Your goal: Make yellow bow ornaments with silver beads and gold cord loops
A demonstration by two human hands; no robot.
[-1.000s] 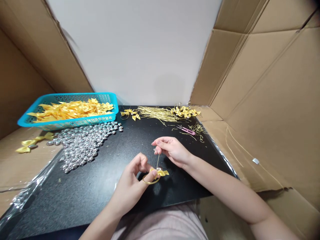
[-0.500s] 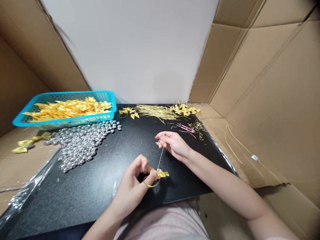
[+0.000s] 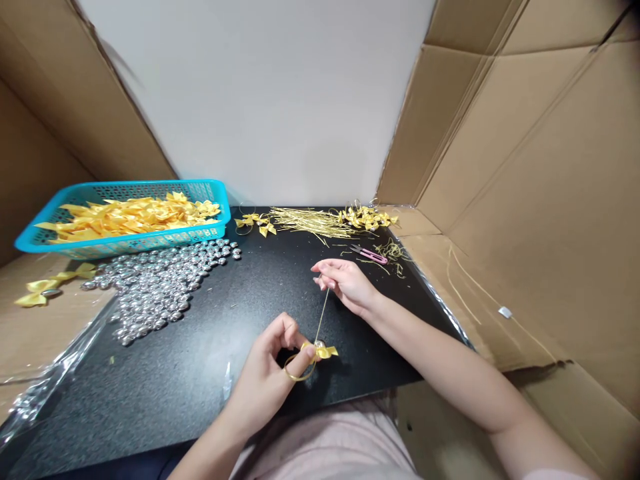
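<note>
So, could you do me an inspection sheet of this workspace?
Surface: black table, specked with small bits.
Job's things: yellow bow with a silver bead, and a straight gold strand rising from it; loose beads and a blue basket of bows at left; spare strands at the back.
Clutter: curled scraps beside pink snips.
Hands: left hand pinches the bow; right hand holds the strand's upper end.
Cables: thin cord with a white tag at right; purpose unclear.
Surroundings: cardboard both sides, white panel behind.
</note>
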